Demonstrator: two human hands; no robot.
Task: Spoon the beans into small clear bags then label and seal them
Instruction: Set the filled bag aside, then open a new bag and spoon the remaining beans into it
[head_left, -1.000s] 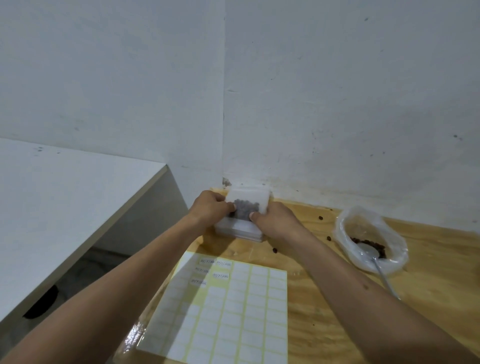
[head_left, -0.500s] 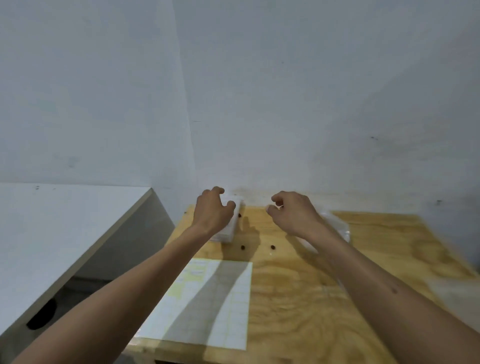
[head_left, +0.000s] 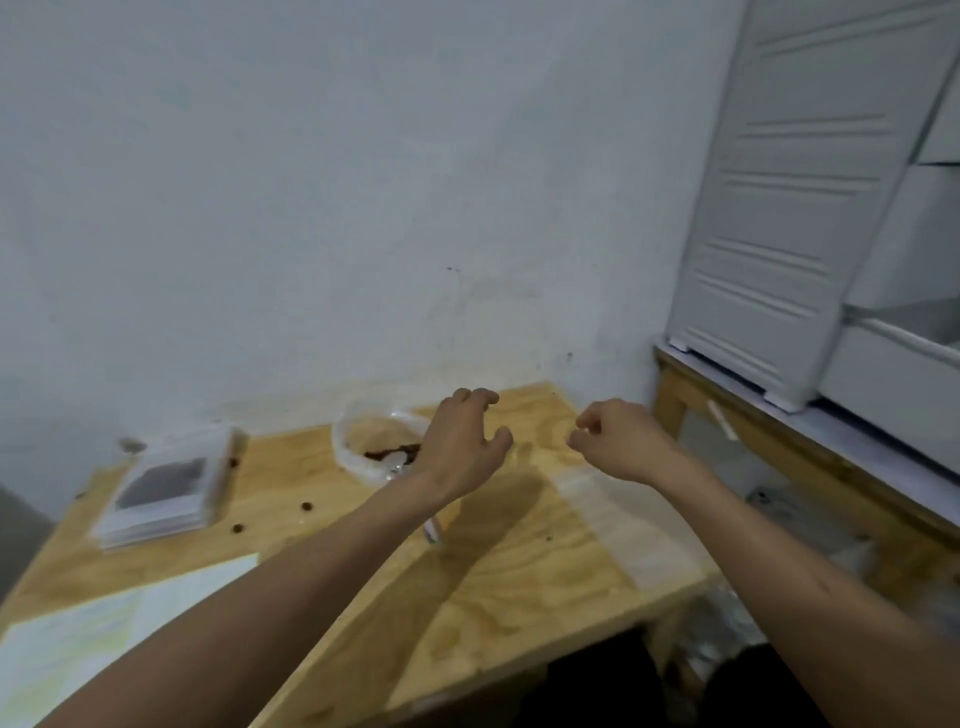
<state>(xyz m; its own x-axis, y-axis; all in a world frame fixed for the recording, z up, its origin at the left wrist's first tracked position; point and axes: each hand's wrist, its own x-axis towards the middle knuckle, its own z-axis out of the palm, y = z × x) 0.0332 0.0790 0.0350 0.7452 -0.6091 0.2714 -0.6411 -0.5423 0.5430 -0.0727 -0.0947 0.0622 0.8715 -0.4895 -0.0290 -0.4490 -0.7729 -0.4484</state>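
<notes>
Writing: we read none; the label sheet at the near left corner is too blurred to make out any marks.
Filled bags: we see a stack of small clear bags at the far left of the wooden table, lying flat, the top one showing a dark patch of beans inside.
Bean supply: we see a larger clear bag near the wall at the table's middle, open at the top, with dark beans in its bottom; what looks like a spoon bowl lies in it, partly hidden by our left wrist.
Loose beans: we count a few stray beans on the wood between the stack and the open bag.
Left hand: our left hand hovers above the table just right of the open bag, fingers spread and curled, holding nothing.
Right hand: our right hand hangs beside it, apart from it, fingers loosely curled inward, nothing in it.
Clear sheet: we see a pale, see-through strip on the table's right part, under our right forearm; what it is we cannot tell.
Surroundings: we see a white wall behind, and a white plastic drawer unit on a second wooden bench at the right.
</notes>
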